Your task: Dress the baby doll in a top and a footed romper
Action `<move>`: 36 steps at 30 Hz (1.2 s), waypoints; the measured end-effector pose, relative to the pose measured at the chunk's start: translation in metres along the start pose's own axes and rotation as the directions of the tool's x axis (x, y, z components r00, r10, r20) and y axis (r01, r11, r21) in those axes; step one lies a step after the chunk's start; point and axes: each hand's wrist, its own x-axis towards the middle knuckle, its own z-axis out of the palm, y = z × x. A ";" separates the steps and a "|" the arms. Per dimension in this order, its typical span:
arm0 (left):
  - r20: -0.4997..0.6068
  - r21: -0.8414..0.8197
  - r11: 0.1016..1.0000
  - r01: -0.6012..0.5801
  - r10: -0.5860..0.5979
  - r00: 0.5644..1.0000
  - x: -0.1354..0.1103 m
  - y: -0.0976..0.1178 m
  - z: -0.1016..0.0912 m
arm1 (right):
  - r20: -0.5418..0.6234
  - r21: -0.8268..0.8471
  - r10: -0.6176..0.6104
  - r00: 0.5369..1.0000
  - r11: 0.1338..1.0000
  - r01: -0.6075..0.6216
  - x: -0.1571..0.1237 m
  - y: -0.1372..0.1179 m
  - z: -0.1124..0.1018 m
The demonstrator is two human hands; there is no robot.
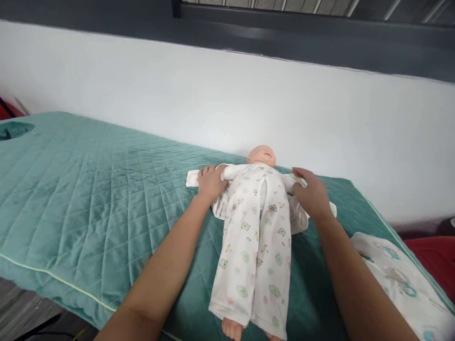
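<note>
A baby doll (261,156) lies on its back on a teal quilted mattress (88,189), head toward the wall, dressed in a white patterned onesie (256,237). My left hand (210,182) rests on the doll's left-side sleeve, fingers curled down on the cloth. My right hand (311,193) lies on the other sleeve near the doll's shoulder, fingers bent over the fabric. The onesie is parted down the chest. Bare doll feet (232,329) stick out at the bottom.
A white wall (249,104) runs right behind the mattress. A second white patterned cloth (398,279) lies at the right, beside something red (433,260). The mattress's front edge (53,277) drops off at lower left.
</note>
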 end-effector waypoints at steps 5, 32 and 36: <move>-0.004 -0.046 0.998 0.039 -0.039 0.999 0.003 0.002 0.002 | 0.276 0.040 -0.300 0.913 0.953 0.300 0.013 -0.089 0.022; -0.059 -0.298 0.952 0.075 -0.097 0.994 0.001 -0.009 0.000 | 0.744 -0.455 -0.098 0.661 0.650 0.609 0.074 -0.143 0.042; -0.042 -0.385 0.907 0.172 -0.203 0.978 0.004 -0.013 0.001 | 0.698 -0.466 -0.120 0.706 0.672 0.575 0.074 -0.132 0.025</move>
